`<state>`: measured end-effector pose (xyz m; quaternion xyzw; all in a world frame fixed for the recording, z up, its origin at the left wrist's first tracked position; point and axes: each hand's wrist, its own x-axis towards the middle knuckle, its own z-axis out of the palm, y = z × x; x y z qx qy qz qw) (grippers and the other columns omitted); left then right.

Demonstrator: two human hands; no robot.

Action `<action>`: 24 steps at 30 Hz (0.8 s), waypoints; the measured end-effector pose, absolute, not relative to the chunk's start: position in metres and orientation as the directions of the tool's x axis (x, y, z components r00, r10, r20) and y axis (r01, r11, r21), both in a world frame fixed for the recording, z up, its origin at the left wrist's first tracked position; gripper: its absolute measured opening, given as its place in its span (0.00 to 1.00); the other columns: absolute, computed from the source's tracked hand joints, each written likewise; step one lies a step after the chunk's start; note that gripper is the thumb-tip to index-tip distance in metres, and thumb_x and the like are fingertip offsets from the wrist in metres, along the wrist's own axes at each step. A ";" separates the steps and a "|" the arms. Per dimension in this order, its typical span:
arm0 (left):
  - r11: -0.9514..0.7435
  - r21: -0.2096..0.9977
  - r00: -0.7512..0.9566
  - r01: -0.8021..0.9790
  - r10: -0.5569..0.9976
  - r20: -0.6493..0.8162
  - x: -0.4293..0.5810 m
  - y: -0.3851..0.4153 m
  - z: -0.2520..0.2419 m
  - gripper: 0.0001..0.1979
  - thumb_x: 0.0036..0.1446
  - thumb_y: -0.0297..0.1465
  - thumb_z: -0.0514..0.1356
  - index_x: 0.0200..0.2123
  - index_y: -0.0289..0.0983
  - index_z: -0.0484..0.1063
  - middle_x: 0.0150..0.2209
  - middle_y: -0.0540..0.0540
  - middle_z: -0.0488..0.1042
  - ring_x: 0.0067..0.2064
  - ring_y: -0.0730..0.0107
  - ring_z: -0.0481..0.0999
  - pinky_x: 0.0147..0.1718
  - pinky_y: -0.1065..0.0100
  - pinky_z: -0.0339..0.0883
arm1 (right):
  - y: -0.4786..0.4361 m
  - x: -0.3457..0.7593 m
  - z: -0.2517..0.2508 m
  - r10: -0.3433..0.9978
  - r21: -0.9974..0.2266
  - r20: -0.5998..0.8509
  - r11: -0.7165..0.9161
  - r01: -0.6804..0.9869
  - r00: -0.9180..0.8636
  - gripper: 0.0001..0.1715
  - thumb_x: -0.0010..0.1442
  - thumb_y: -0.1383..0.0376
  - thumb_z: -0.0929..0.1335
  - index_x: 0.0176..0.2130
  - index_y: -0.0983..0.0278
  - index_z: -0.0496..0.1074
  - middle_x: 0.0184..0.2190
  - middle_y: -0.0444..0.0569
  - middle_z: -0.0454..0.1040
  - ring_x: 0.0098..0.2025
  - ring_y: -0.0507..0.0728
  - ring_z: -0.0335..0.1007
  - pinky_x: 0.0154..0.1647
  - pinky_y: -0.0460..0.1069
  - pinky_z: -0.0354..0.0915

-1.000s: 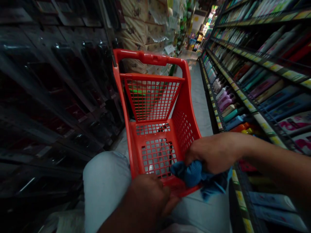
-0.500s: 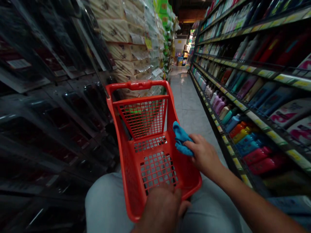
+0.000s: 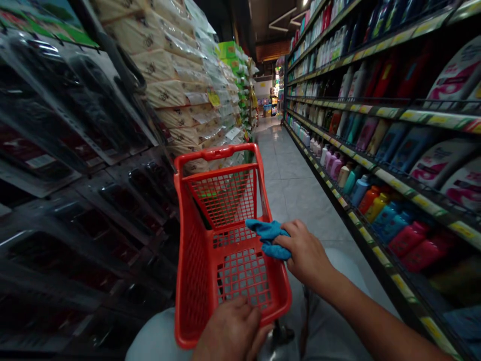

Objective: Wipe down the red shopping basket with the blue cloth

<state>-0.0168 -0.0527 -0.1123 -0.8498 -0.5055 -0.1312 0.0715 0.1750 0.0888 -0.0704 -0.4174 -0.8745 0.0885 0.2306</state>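
A red plastic shopping cart (image 3: 193,260) with grid-patterned walls and floor stands in front of my knees, its handle (image 3: 218,153) at the far end. My right hand (image 3: 308,250) pinches a crumpled blue cloth (image 3: 268,235) against the cart's right rim, and one end of the cloth hangs over the inner side. My left hand (image 3: 233,326) is curled over the near rim, fingers inside and thumb outside. No goods show inside the cart.
Shelves of shampoo-like bottles (image 3: 361,190) run along the right. Packaged goods in black and clear packs (image 3: 93,200) hang close on the left. Beyond them rise stacked wrapped bundles (image 3: 180,100). A tiled aisle floor (image 3: 289,175) stretches ahead between them.
The cart has turned slightly and sits lower in view. My right hand and the cloth have shifted left and down with its right rim. My left hand keeps hold of the near rim.
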 end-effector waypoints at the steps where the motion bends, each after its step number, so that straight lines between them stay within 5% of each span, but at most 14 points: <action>1: -0.484 0.036 0.453 0.874 0.840 0.297 -0.025 -0.054 -0.108 0.12 0.65 0.38 0.57 0.29 0.40 0.71 0.26 0.50 0.75 0.30 0.68 0.75 0.30 0.67 0.67 | 0.096 0.170 -0.071 0.761 -0.344 0.351 0.647 0.680 -0.546 0.11 0.62 0.71 0.69 0.37 0.56 0.80 0.43 0.49 0.76 0.46 0.61 0.63 0.41 0.52 0.64; 8: -0.344 0.137 0.337 0.929 0.939 0.074 -0.045 -0.038 -0.080 0.22 0.61 0.47 0.60 0.21 0.39 0.72 0.21 0.50 0.74 0.24 0.70 0.74 0.24 0.70 0.62 | 0.129 0.144 -0.069 0.720 -0.311 0.384 0.690 0.653 -0.578 0.10 0.65 0.67 0.67 0.42 0.57 0.79 0.54 0.49 0.73 0.48 0.60 0.62 0.44 0.53 0.64; 12: -0.155 0.222 0.135 0.963 0.985 0.104 -0.022 -0.021 -0.095 0.12 0.62 0.40 0.60 0.44 0.41 0.76 0.35 0.48 0.83 0.35 0.67 0.83 0.30 0.72 0.68 | 0.139 0.147 -0.064 0.692 -0.357 0.313 0.721 0.594 -0.651 0.12 0.62 0.70 0.68 0.40 0.57 0.79 0.46 0.46 0.76 0.45 0.58 0.62 0.44 0.52 0.63; 15: -0.125 0.095 0.106 0.988 0.977 0.183 -0.011 -0.018 -0.121 0.13 0.67 0.34 0.54 0.51 0.37 0.71 0.29 0.48 0.81 0.28 0.66 0.81 0.23 0.71 0.66 | 0.167 0.150 -0.063 0.684 -0.377 0.320 0.727 0.575 -0.656 0.15 0.59 0.72 0.68 0.43 0.56 0.79 0.47 0.45 0.75 0.47 0.58 0.63 0.45 0.51 0.62; 19: -0.168 -0.034 0.171 0.985 0.944 0.282 -0.017 -0.021 -0.134 0.13 0.68 0.28 0.48 0.50 0.37 0.68 0.22 0.51 0.77 0.21 0.69 0.77 0.20 0.72 0.63 | 0.234 0.145 -0.069 0.789 -0.450 0.489 0.594 0.667 -0.373 0.18 0.62 0.72 0.65 0.48 0.57 0.77 0.56 0.47 0.71 0.52 0.60 0.62 0.51 0.53 0.63; 24: -0.210 -0.125 0.240 0.970 0.913 0.330 -0.023 -0.015 -0.118 0.13 0.69 0.30 0.48 0.50 0.35 0.68 0.22 0.49 0.77 0.20 0.67 0.76 0.19 0.70 0.64 | 0.244 0.120 -0.104 0.850 -0.753 0.493 0.308 0.581 0.187 0.23 0.62 0.73 0.61 0.53 0.62 0.72 0.55 0.56 0.68 0.58 0.62 0.63 0.58 0.54 0.63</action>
